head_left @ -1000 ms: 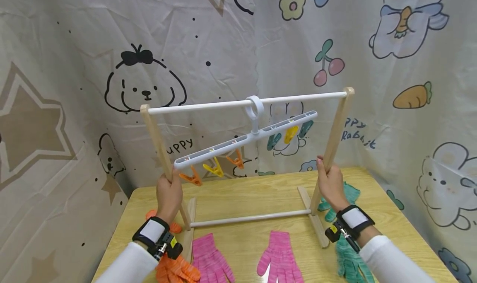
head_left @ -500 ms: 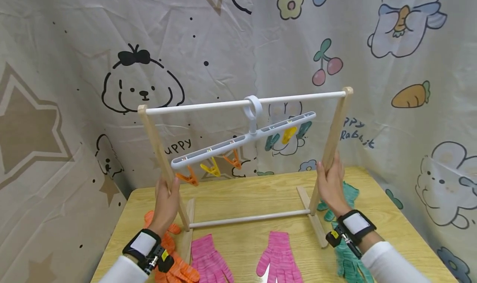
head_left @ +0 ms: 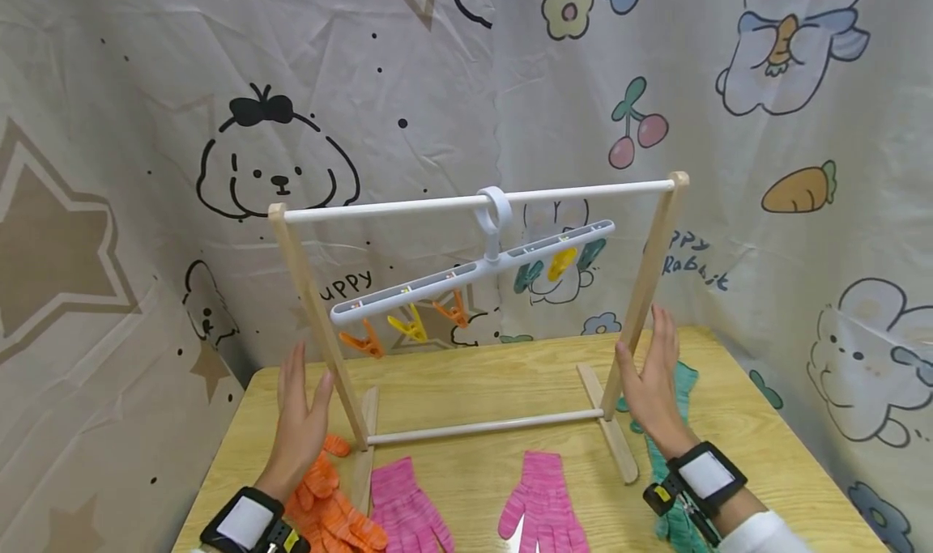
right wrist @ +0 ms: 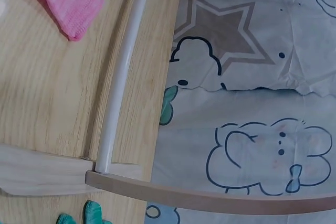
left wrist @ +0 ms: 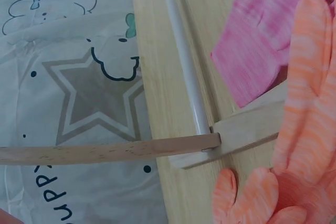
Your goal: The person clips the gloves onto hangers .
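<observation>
Rack [head_left: 304, 294] of pale wood and white bars stands upright on the counter [head_left: 503, 379], its two feet flat on the wood. Left hand [head_left: 295, 436] is beside the left post, its fingers [head_left: 292, 383] straight and spread wide, the thumb turned towards the post and gripping nothing. Right hand [head_left: 652, 391] is at the right post [head_left: 651, 270], fingers straight and pointing up, thumb apart from them and overlapping the post's edge; whether either thumb touches the wood, I cannot tell.

A pale hanger [head_left: 474, 271] hangs by its ring from the top bar [head_left: 583, 193], slanting across the view. Under it are orange, yellow and orange clips [head_left: 408, 324] on one half, and green, yellow and green ones on the other.

Two pink gloves [head_left: 543, 504] lie apart near the lower bar [head_left: 484, 428]. Orange gloves [head_left: 338, 521] lie by the left foot, and green gloves [head_left: 683, 387] beside the right foot, partly hidden by the right arm. A patterned curtain [head_left: 437, 67] hangs behind.
</observation>
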Motion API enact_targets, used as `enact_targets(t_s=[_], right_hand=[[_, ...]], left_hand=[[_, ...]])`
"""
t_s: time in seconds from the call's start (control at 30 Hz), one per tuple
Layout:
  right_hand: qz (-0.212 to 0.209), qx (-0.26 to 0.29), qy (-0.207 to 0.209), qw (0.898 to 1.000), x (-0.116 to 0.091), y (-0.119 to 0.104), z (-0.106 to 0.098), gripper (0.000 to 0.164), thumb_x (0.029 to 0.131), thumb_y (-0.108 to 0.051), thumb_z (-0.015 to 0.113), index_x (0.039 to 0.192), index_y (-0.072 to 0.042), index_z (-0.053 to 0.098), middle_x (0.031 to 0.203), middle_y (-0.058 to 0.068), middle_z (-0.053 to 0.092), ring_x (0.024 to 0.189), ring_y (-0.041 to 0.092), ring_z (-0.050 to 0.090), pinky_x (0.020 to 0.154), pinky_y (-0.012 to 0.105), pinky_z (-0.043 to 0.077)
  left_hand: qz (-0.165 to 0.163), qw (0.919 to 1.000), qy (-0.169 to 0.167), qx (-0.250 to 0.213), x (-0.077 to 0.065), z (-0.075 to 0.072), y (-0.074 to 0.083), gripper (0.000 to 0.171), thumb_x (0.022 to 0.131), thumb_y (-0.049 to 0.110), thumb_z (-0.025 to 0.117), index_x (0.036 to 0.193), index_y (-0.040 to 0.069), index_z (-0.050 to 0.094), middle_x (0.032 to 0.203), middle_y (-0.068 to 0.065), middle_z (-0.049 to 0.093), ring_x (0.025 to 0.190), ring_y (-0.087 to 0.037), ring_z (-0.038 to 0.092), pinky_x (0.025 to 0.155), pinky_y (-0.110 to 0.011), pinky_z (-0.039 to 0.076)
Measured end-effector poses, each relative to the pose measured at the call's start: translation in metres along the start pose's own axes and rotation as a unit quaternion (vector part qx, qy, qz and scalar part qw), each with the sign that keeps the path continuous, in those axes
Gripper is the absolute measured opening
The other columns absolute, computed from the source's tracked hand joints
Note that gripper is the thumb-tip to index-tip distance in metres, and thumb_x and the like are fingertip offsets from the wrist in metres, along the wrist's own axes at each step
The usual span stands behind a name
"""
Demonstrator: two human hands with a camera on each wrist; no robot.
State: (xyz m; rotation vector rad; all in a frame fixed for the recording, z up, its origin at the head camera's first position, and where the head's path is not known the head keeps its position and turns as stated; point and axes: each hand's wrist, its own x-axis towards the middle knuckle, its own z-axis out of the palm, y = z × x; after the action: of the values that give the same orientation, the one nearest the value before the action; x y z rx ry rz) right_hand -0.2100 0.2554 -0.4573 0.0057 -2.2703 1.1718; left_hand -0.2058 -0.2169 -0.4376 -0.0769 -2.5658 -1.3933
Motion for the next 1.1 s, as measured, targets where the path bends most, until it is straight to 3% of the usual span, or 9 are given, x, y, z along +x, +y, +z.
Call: enact_targets(t_s=[0.1, 0.27, 0.47, 0.63, 0.77, 0.87, 1.1], right_hand=[[-0.024, 0.014, 0.015, 1.000, -0.005, -0.003, -0.002, 0.074, 0.104, -0.028, 0.051, 0.164, -0.021, 0.009, 0.171, 0.016, 0.002, 0.157, 0.041, -0.001, 0.118, 0.075, 0.005], [-0.058, 0.024, 0.018, 0.998, -0.017, -0.009, -0.003, 0.068, 0.102, -0.021, 0.052, 0.161, -0.010, 0.019, 0.169, 0.021, 0.007, 0.156, 0.044, 0.001, 0.118, 0.074, 0.004], [-0.090, 0.024, 0.007, 0.996, -0.033, -0.016, -0.003, 0.063, 0.098, -0.011, 0.056, 0.155, -0.003, 0.031, 0.164, 0.028, 0.018, 0.150, 0.051, 0.014, 0.111, 0.079, 0.015], [-0.093, 0.018, -0.023, 0.995, -0.050, -0.017, 0.005, 0.054, 0.098, -0.009, 0.057, 0.148, 0.002, 0.040, 0.160, 0.028, 0.029, 0.146, 0.053, 0.025, 0.107, 0.079, 0.022], [-0.083, 0.008, -0.058, 0.995, -0.067, -0.013, 0.014, 0.051, 0.099, -0.011, 0.058, 0.147, 0.000, 0.043, 0.158, 0.026, 0.034, 0.144, 0.053, 0.030, 0.104, 0.077, 0.028], [-0.079, 0.007, -0.069, 0.994, -0.076, -0.010, 0.019, 0.051, 0.100, -0.011, 0.058, 0.148, -0.004, 0.043, 0.156, 0.024, 0.036, 0.142, 0.050, 0.033, 0.102, 0.075, 0.031], [-0.087, -0.012, -0.073, 0.993, -0.091, -0.009, 0.027, 0.054, 0.099, -0.010, 0.060, 0.150, -0.009, 0.043, 0.152, 0.019, 0.043, 0.139, 0.038, 0.042, 0.099, 0.056, 0.046]], left_hand=[[0.019, 0.9997, 0.013, -0.005, -0.005, -0.002, 0.000, 0.072, 0.109, 0.037, 0.041, 0.164, 0.019, -0.002, 0.171, -0.013, -0.008, 0.157, -0.040, -0.008, 0.118, -0.074, 0.005], [0.032, 0.9992, 0.023, -0.009, -0.015, -0.006, 0.001, 0.072, 0.108, 0.036, 0.043, 0.164, 0.024, -0.001, 0.171, -0.014, -0.007, 0.157, -0.041, -0.008, 0.117, -0.075, 0.005], [0.043, 0.9986, 0.031, -0.001, -0.025, -0.008, 0.000, 0.074, 0.108, 0.032, 0.047, 0.164, 0.022, 0.001, 0.171, -0.015, -0.004, 0.157, -0.042, -0.004, 0.117, -0.075, 0.006], [0.006, 0.9994, 0.030, -0.014, -0.037, -0.014, -0.004, 0.075, 0.108, 0.033, 0.046, 0.164, 0.023, -0.003, 0.171, -0.014, -0.007, 0.157, -0.044, -0.004, 0.116, -0.076, 0.007], [-0.029, 0.9984, 0.033, -0.034, -0.047, -0.023, -0.012, 0.074, 0.108, 0.035, 0.044, 0.163, 0.026, -0.005, 0.171, -0.014, -0.009, 0.157, -0.043, -0.007, 0.116, -0.076, 0.006], [-0.050, 0.9981, 0.027, -0.024, -0.052, -0.025, -0.015, 0.075, 0.108, 0.039, 0.044, 0.163, 0.027, -0.006, 0.171, -0.013, -0.010, 0.156, -0.044, -0.006, 0.115, -0.077, 0.008], [-0.063, 0.9977, 0.024, 0.005, -0.063, -0.020, -0.018, 0.082, 0.104, 0.037, 0.054, 0.164, 0.023, -0.001, 0.171, -0.015, -0.007, 0.156, -0.048, 0.000, 0.112, -0.079, 0.014]])
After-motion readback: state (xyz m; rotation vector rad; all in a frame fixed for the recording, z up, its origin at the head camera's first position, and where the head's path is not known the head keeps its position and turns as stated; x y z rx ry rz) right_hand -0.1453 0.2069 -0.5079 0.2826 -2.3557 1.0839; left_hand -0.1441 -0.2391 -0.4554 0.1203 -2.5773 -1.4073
